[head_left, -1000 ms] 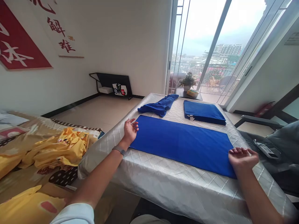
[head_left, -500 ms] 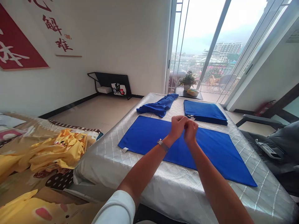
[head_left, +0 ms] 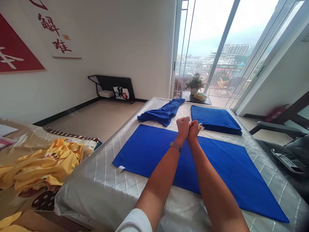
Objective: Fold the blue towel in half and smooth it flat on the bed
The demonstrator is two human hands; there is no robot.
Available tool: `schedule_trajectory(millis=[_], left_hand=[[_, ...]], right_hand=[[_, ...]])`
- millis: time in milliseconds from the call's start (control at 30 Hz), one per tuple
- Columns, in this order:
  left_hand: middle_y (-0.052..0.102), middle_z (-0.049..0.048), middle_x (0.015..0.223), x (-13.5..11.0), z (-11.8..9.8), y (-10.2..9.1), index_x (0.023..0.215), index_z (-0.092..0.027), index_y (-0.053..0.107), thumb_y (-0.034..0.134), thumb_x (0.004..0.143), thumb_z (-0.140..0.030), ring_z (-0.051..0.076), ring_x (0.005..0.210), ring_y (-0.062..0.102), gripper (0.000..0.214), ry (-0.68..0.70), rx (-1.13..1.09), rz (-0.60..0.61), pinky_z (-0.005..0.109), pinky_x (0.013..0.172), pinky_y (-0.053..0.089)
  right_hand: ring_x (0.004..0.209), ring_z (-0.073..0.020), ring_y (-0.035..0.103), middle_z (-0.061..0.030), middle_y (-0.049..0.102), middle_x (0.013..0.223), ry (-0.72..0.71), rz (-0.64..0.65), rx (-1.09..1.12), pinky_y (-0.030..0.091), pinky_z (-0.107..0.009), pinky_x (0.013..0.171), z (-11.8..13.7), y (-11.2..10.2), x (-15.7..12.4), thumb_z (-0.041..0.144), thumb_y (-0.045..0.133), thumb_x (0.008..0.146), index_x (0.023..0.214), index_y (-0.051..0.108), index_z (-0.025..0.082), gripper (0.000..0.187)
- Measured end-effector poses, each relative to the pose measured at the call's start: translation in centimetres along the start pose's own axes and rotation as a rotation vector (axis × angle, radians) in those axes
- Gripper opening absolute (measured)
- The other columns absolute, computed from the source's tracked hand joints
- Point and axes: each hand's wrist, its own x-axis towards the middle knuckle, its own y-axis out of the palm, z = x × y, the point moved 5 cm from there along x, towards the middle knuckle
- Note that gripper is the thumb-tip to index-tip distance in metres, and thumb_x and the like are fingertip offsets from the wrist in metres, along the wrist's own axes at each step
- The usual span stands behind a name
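My left hand (head_left: pixel 182 125) and my right hand (head_left: pixel 193 128) are both closed into fists. They touch each other, knuckles together, raised over the far edge of a large blue towel (head_left: pixel 149 151). That towel lies spread flat on the silver quilted table (head_left: pixel 96 180). Nothing shows inside either fist. A watch sits on my left wrist. Behind my hands a stack of folded blue towels (head_left: pixel 214 117) lies at the back right, and a crumpled blue towel (head_left: pixel 164 112) at the back left.
Yellow clothes (head_left: pixel 41 164) are heaped on a patterned bed to the left. A dark seat with a remote control (head_left: pixel 287 161) stands at the right. A potted plant (head_left: pixel 195 83) sits beyond the table by the glass doors. A black shelf (head_left: pixel 113 85) is against the far wall.
My hands left the two ends of the spread towel and came together as fists above its middle. The view has shifted closer and to the left.
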Motion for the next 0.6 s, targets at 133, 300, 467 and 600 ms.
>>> schedule_trajectory(millis=[133,300,467,600], left_hand=[[0.026,-0.0085,0.044,0.7,4.6,-1.9,0.043,-0.020,0.031,0.062,0.079,-0.015,0.006,0.044,0.024,0.047,-0.119,0.075,-0.039,0.023,0.045,0.020],[0.031,-0.0065,0.044,0.6,6.9,-3.4,0.042,-0.021,0.036,0.059,0.084,-0.014,0.009,0.046,0.030,0.049,-0.110,0.199,-0.112,0.025,0.047,0.022],[0.032,-0.0056,0.044,1.0,7.4,-3.2,0.041,-0.021,0.036,0.058,0.088,-0.013,0.010,0.047,0.032,0.052,-0.088,0.256,-0.104,0.027,0.050,0.022],[0.030,-0.0057,0.043,2.0,8.0,-3.2,0.041,-0.021,0.037,0.062,0.087,-0.016,0.011,0.047,0.031,0.053,-0.128,0.254,-0.057,0.028,0.050,0.020]], right_hand=[[0.044,-0.0093,0.024,0.0075,0.026,0.042,0.054,-0.093,-0.062,0.024,-0.026,0.040,-3.7,-1.1,0.0,0.037,0.050,0.078,0.044,0.029,0.027,0.041],[0.048,-0.0094,0.027,0.0077,0.027,0.044,0.087,-0.095,-0.145,0.022,-0.025,0.044,-6.0,-1.9,0.3,0.030,0.055,0.073,0.044,0.034,0.025,0.036],[0.048,-0.0091,0.027,0.0075,0.026,0.045,0.086,-0.057,-0.149,0.022,-0.026,0.044,-6.2,-1.9,0.7,0.031,0.054,0.074,0.044,0.033,0.025,0.037],[0.043,-0.0087,0.025,0.0081,0.026,0.043,0.092,-0.006,-0.116,0.022,-0.025,0.041,-6.3,-2.3,0.9,0.036,0.055,0.076,0.046,0.031,0.026,0.040]])
